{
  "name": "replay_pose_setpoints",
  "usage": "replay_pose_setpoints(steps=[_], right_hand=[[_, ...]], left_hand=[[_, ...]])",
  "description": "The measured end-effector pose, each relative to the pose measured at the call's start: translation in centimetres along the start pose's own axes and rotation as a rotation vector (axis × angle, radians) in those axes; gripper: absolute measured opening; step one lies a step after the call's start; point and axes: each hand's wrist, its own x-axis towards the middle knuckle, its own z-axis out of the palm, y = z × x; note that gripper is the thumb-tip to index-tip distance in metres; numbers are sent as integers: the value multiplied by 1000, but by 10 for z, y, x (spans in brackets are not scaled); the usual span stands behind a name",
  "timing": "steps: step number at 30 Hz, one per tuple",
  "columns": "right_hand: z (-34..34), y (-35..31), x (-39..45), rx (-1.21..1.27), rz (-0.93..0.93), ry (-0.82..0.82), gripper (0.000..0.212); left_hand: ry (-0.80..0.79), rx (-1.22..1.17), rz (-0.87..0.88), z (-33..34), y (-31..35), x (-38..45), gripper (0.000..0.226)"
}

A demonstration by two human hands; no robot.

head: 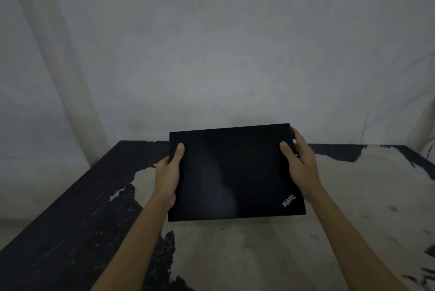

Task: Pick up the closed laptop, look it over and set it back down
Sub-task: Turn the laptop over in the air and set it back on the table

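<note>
The closed black laptop [235,173] is held up above the table, its lid facing me and tilted toward the camera, a small logo at its lower right corner. My left hand [169,175] grips its left edge, thumb lying on the lid. My right hand [300,163] grips the right edge near the far corner, thumb on top and fingers wrapped behind. The laptop's underside is hidden.
Below lies a worn table [259,255] with black paint peeling off a pale surface. A grey-white cloth backdrop [211,43] hangs right behind its far edge. The left table edge runs diagonally from near left to far middle.
</note>
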Motion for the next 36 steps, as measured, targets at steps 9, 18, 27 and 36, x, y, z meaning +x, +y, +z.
replay_pose_setpoints(steps=[9, 18, 27, 36], right_hand=[[-12, 57, -13, 35, 259, 75, 45], [-11, 87, 7, -8, 424, 136, 45], [-9, 106, 24, -214, 441, 191, 46], [-13, 113, 29, -408, 398, 147, 45]], left_hand=[[-238, 367, 163, -12, -49, 11, 44], [-58, 334, 99, 2, -78, 33, 34], [43, 460, 130, 10, -93, 55, 23], [15, 683, 212, 13, -99, 73, 32]])
